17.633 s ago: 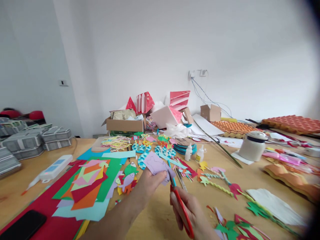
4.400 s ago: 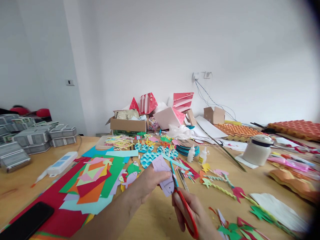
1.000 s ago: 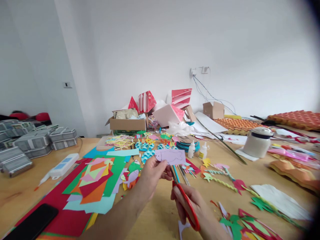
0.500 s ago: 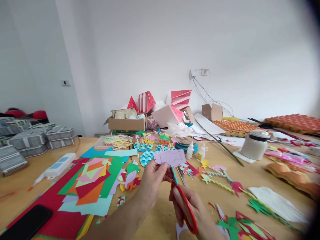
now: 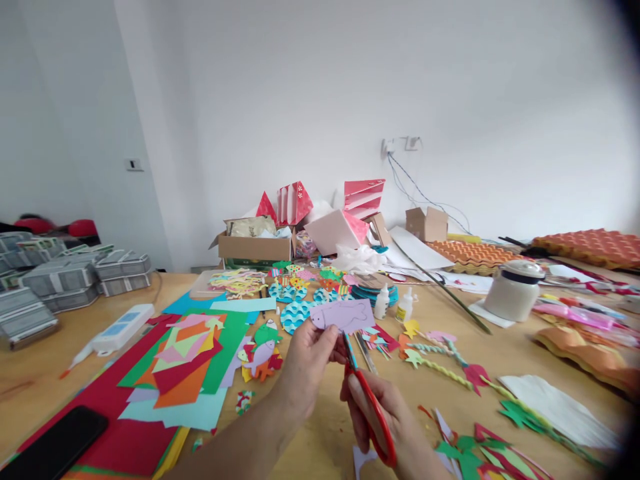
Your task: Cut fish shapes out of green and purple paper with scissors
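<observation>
A strip of purple paper (image 5: 350, 313) with a fish outline drawn on it is pinched at its lower left by my left hand (image 5: 310, 360). My right hand (image 5: 377, 407) grips red-handled scissors (image 5: 374, 413), whose blades point up at the paper's lower edge, close to my left fingertips. Whether the blades are parted is hard to tell. Left of my hands lie cut paper fish (image 5: 262, 357) in purple, green and orange. Two white glue bottles (image 5: 381, 303) stand just behind the paper.
Stacked coloured paper (image 5: 187, 360) and a black phone (image 5: 60, 440) lie on the left. On the right are a lidded mug (image 5: 515, 291), braided strands (image 5: 445, 371) and green paper scraps (image 5: 465, 453). A cardboard box (image 5: 257, 248) stands at the back.
Almost nothing differs. The whole view has shifted slightly, and both hands keep their hold on the purple paper and the scissors.
</observation>
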The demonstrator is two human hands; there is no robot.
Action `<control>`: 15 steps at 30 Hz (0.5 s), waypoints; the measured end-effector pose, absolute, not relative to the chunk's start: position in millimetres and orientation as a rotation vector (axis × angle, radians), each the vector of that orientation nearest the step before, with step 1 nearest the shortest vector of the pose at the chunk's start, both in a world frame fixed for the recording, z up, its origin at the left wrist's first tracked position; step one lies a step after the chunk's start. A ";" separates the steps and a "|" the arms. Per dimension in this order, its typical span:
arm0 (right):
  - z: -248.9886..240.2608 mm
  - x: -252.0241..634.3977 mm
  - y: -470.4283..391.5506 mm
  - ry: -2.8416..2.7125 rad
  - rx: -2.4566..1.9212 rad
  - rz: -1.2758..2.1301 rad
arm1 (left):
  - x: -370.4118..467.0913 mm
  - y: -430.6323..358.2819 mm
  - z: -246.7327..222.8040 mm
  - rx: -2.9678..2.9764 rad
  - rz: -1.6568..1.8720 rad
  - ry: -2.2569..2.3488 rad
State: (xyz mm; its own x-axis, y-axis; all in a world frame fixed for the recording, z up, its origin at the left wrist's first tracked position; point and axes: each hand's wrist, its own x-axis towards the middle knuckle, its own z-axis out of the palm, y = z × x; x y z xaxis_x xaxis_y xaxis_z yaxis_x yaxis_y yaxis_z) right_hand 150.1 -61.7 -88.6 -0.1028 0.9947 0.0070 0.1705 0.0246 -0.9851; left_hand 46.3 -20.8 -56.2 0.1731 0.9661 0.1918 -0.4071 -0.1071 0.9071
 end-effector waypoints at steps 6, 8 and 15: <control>-93.4 151.3 -59.9 -1.417 -1.268 1.202 | 46.5 -21.2 -55.2 1.130 1.329 0.669; -93.1 151.3 -60.5 -1.413 -1.263 1.207 | 46.4 -21.6 -54.5 1.126 1.328 0.675; -91.6 151.3 -61.9 -1.409 -1.273 1.206 | 45.7 -21.1 -55.7 1.123 1.323 0.659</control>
